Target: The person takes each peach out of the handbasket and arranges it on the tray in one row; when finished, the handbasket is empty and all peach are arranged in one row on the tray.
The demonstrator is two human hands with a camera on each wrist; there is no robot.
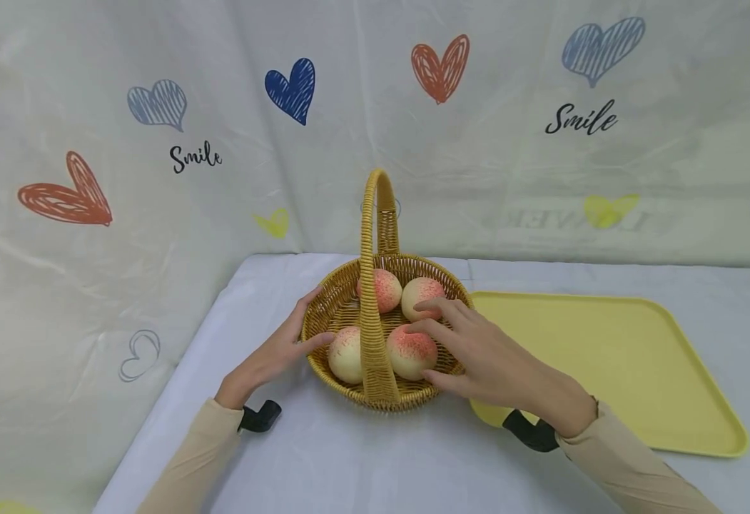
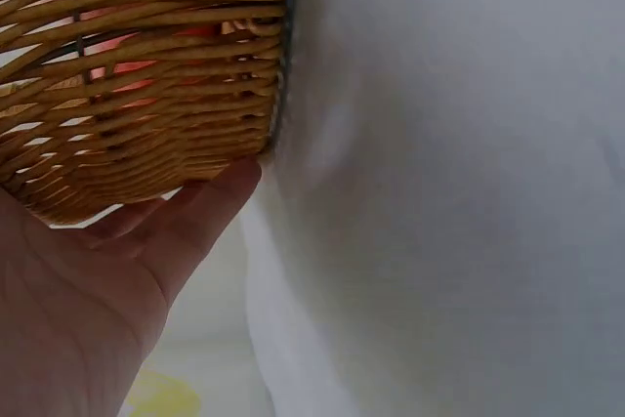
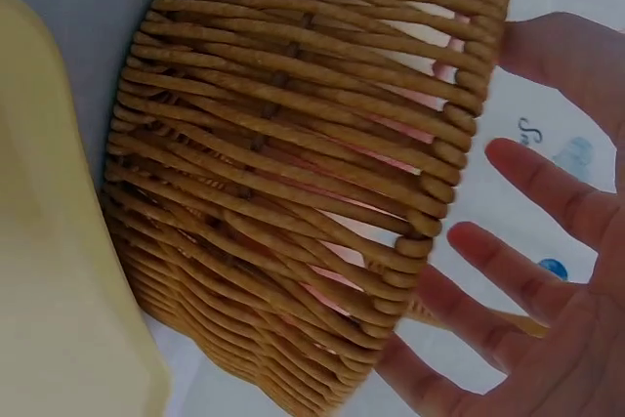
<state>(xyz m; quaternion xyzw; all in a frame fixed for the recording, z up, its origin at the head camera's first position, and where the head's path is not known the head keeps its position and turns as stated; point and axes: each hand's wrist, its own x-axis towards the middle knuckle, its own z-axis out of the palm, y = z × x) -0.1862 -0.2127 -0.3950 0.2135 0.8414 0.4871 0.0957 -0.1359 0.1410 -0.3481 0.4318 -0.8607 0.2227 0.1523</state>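
Head view: basket (image 1: 381, 396) holding four peaches (image 1: 408, 358) toward the back left corner of table (image 1: 342, 460), just left of yellow tray (image 1: 606, 371); left hand (image 1: 285, 348) gripping rim, right hand (image 1: 487, 357) spread over peaches. Left wrist: fingers against woven wall. Right wrist: fingers wide apart beside rim.

The basket (image 3: 283, 158) is woven wicker with a faint sheen. The peaches (image 1: 412, 355) look matt, the tray (image 1: 612, 371) smooth plastic, the tablecloth (image 1: 349, 464) fabric.
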